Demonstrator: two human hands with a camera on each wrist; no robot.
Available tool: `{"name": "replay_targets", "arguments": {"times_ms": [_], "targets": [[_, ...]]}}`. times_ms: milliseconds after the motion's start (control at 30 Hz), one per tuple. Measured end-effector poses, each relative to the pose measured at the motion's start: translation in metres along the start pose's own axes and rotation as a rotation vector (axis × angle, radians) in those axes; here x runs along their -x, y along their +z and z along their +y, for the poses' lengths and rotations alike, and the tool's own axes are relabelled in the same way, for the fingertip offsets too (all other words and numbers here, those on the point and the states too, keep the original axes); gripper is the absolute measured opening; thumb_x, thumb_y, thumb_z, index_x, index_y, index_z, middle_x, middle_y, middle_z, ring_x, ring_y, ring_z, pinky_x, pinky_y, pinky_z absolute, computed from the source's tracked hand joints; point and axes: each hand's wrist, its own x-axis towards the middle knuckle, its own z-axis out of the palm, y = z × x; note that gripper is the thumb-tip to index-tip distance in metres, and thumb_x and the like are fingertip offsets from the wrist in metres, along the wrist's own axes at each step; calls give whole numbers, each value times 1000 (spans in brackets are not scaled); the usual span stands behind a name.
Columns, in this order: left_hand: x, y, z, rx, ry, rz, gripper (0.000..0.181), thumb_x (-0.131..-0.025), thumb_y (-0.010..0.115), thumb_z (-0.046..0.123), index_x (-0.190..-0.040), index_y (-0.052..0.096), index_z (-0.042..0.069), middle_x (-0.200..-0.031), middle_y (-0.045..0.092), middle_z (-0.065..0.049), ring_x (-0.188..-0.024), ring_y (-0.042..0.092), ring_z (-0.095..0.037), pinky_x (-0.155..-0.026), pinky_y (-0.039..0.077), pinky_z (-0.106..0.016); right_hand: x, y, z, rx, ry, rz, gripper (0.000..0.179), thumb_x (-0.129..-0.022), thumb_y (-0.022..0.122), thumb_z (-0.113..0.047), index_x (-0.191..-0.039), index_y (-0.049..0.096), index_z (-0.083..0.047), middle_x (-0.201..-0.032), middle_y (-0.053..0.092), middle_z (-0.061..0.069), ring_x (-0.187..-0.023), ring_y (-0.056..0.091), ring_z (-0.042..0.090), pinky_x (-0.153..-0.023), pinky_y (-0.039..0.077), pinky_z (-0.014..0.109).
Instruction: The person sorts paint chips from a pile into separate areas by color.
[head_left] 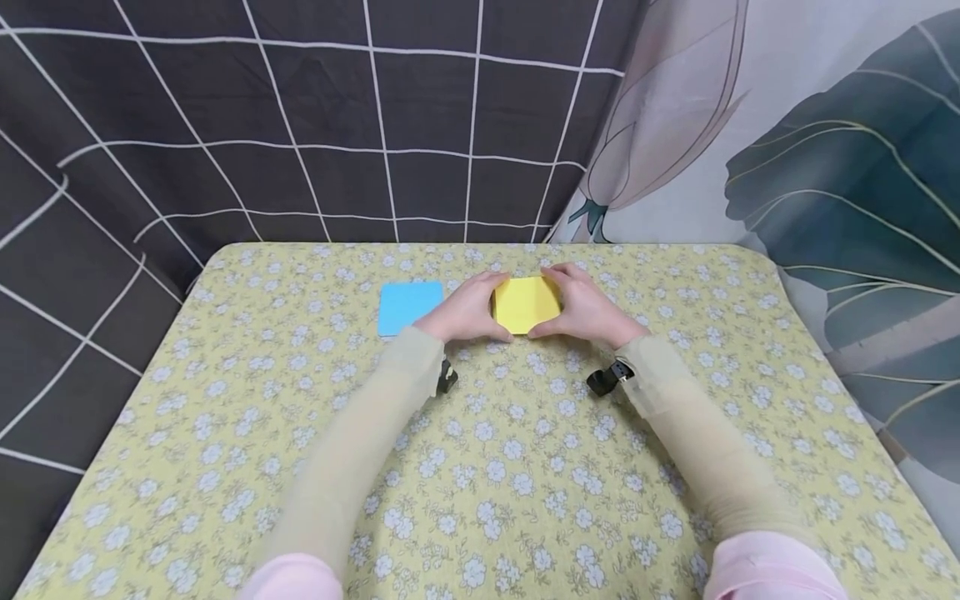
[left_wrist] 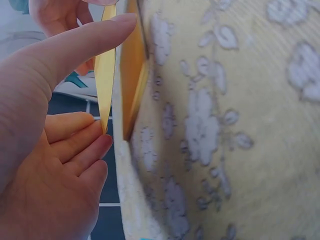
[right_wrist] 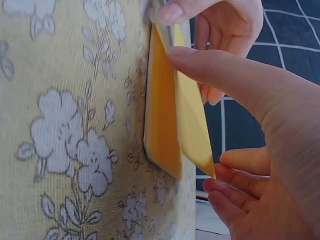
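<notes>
A square sheet of yellow paper (head_left: pixel 525 305) spans the space between both hands near the back of the table. My left hand (head_left: pixel 468 310) grips its left side, thumb at the near edge and fingers at the far edge. The right hand (head_left: pixel 588 308) holds the opposite side the same way. In the right wrist view, the sheet (right_wrist: pixel 195 120) is raised and slightly bowed over a second, orange-looking yellow square (right_wrist: pixel 164 105) lying low at the tablecloth. A blue square of paper (head_left: pixel 408 307) lies flat just left of the left hand, which partly covers its corner.
A yellow floral cloth (head_left: pixel 495 467) covers the table. Behind the table's back edge hangs a dark curtain with white grid lines (head_left: pixel 427 100). Pale fabric with large leaf prints (head_left: pixel 862 167) hangs on the right.
</notes>
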Motion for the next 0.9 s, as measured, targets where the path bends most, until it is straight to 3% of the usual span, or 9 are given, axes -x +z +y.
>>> {"name": "replay_targets", "arguments": {"times_ms": [267, 467, 633, 900], "targets": [[-3, 4, -3, 13, -24, -24, 109, -72, 94, 26, -156, 31, -4, -156, 39, -18, -140, 40, -31, -118, 32, -38, -6, 7, 6, 3, -13, -45, 108, -68, 95, -38, -148, 43, 10, -146, 44, 25, -125, 47, 39, -105, 45, 53], [-3, 3, -1, 0, -47, -57, 106, -75, 93, 27, -156, 32, -3, -157, 39, -17, -143, 37, -30, -119, 29, -39, -6, 6, 8, 8, -14, -85, 105, -70, 94, -37, -149, 43, 9, -149, 44, 25, -132, 44, 40, -110, 40, 53], [-3, 4, -1, -8, -39, -66, 103, -77, 91, 27, -156, 33, -2, -157, 40, -17, -143, 37, -31, -120, 28, -38, -7, 5, 10, -34, -21, -92, 101, -70, 95, -34, -147, 45, 9, -145, 51, 24, -129, 50, 37, -110, 41, 49], [1, 5, -1, -19, -43, -87, 100, -82, 87, 30, -158, 30, 0, -159, 36, -16, -146, 33, -30, -121, 25, -39, -7, 8, 13, -24, 12, -94, 104, -69, 95, -39, -149, 45, 7, -148, 49, 23, -132, 47, 38, -111, 41, 50]]}}
